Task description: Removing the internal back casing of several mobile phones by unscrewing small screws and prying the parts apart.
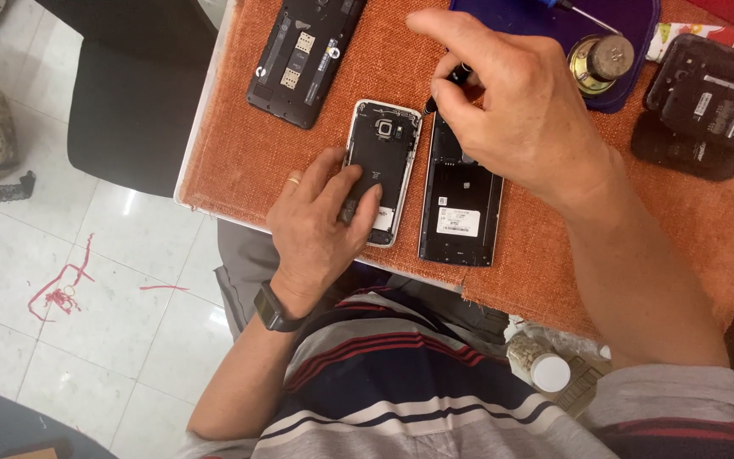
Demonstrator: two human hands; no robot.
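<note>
The left hand (316, 225) presses its fingers flat on the opened white-framed phone (381, 166) lying on the orange-covered counter (231, 153); the right hand (520, 110) pinches a small dark screwdriver (445, 89) beside its top corner; steadiness probably depends on firm downward pressure and an upright tip.

The right hand (511, 110) hides most of the dark tool (450, 85) and the black phone's (460, 204) top.

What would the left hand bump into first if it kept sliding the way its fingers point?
The left hand lies on the opened white-framed phone, fingers aimed up and right. Beyond them comes the screwdriver tip held by the right hand, probably the first obstacle; height is unclear.
</note>
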